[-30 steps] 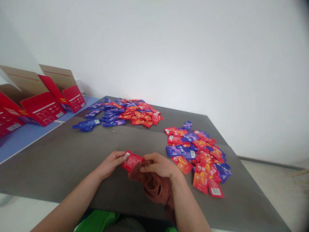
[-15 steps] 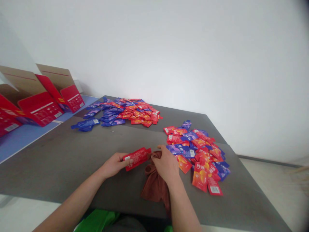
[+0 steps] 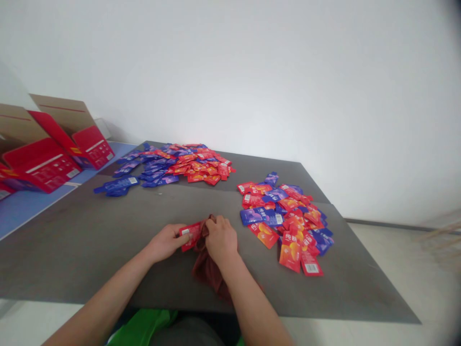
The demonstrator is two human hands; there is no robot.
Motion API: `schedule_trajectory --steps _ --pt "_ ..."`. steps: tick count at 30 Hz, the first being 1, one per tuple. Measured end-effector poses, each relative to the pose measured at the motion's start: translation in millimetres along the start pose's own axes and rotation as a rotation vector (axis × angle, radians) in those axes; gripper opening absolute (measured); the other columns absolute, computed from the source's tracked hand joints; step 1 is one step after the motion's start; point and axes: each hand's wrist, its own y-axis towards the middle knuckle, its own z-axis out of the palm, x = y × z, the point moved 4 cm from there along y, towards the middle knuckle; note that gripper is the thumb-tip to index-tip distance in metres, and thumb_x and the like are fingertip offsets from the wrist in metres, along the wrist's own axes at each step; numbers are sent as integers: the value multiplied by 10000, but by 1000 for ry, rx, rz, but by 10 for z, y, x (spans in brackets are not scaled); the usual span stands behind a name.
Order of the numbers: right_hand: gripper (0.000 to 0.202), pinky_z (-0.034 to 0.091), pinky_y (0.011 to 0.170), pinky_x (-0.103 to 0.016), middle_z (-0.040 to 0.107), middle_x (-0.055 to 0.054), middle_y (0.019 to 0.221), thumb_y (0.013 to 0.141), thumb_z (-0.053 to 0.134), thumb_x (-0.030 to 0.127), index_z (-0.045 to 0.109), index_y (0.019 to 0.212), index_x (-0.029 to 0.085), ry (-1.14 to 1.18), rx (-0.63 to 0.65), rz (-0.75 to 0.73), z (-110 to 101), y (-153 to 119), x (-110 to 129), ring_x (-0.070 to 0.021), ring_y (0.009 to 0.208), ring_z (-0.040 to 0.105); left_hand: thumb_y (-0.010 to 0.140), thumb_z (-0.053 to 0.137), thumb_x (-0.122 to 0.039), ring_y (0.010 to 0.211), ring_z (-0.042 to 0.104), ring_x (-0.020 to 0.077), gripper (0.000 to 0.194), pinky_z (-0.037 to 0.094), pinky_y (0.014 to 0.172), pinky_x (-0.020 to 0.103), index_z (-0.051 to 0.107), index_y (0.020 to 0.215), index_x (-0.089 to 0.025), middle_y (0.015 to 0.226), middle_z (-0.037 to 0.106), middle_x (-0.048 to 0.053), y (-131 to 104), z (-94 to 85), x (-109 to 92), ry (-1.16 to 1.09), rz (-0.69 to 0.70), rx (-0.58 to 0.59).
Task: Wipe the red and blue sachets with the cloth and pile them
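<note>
A red sachet (image 3: 188,236) is pinched by its left end between the thumb and fingers of my left hand (image 3: 166,243). My right hand (image 3: 221,239) grips a brown cloth (image 3: 209,271), bunched against the sachet's right end and covering it. The cloth's lower part hangs down onto the grey table (image 3: 108,240). To the right of my right hand lies a loose pile of red and blue sachets (image 3: 293,235); a blue sachet (image 3: 261,216) lies at its left edge.
A second heap of red and blue sachets (image 3: 180,163) lies at the table's far left. Open red cardboard boxes (image 3: 46,163) stand on a blue surface (image 3: 36,202) at the left. A white wall (image 3: 252,86) rises behind the table.
My right hand has moved left with the cloth, which now wraps over the right part of the red sachet. The whole view has shifted slightly.
</note>
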Motion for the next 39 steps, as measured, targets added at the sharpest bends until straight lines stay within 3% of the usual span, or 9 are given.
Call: schedule_trajectory --steps 5,9,13,17,21,25,29,34,39 --pt "188 439 731 -293 606 -90 1050 980 494 241 667 1049 215 -28 -61 153 -322 97 -345 -207 944 585 886 599 -464 604 534 170 343 391 585 242 627 692 -183 631 609 -3 -36 19 -12 17 16 -4" --pt "157 441 797 -295 600 -51 1070 960 565 321 654 1077 268 130 -184 -4 -472 -159 63 -200 988 563 873 600 -448 626 569 191 318 422 591 253 651 706 -182 654 647 14 -54 17 -14 28 24 2" --pt "123 440 804 -282 608 -19 1039 970 557 350 653 1005 282 182 -90 -173 -156 -254 422 -186 979 562 814 651 -384 748 626 222 202 472 677 262 692 788 -188 759 707 21 -28 -19 -35 49 58 -21" --pt "139 441 750 -276 616 -42 1066 952 547 239 652 1043 254 60 -3 24 82 -17 65 -195 967 581 893 570 -453 690 592 188 337 455 644 247 660 725 -175 698 665 13 -23 -9 -49 117 51 3" --pt "162 437 749 -285 618 -71 1059 961 518 207 666 1025 229 -24 11 145 -130 111 -242 -202 964 587 915 543 -487 651 570 169 385 443 616 242 644 722 -169 683 637 6 -53 4 -47 134 53 -5" --pt "137 438 776 -278 612 -37 1070 960 567 319 657 1055 277 115 -107 16 -370 -95 94 -192 991 578 912 546 -476 673 605 186 367 468 632 254 663 740 -173 698 675 15 -60 14 -34 99 59 5" --pt "116 437 794 -267 617 -6 1042 955 568 327 662 1014 292 196 -50 -160 -166 -193 420 -179 982 579 872 583 -426 824 659 226 264 509 732 274 687 838 -186 844 738 24 -36 -5 -46 86 83 -34" --pt "146 429 753 -272 622 -50 1061 939 558 225 674 1025 250 27 56 83 56 111 -101 -188 966 593 943 510 -473 698 608 176 405 456 659 244 648 705 -176 711 647 4 -31 13 -67 239 111 -1" --pt "166 428 746 -300 611 -68 1057 984 510 292 660 1022 233 -1 -60 130 -239 129 -243 -211 961 582 939 532 -474 673 591 163 404 440 637 234 634 688 -175 700 627 -2 -50 9 -54 220 126 -6"
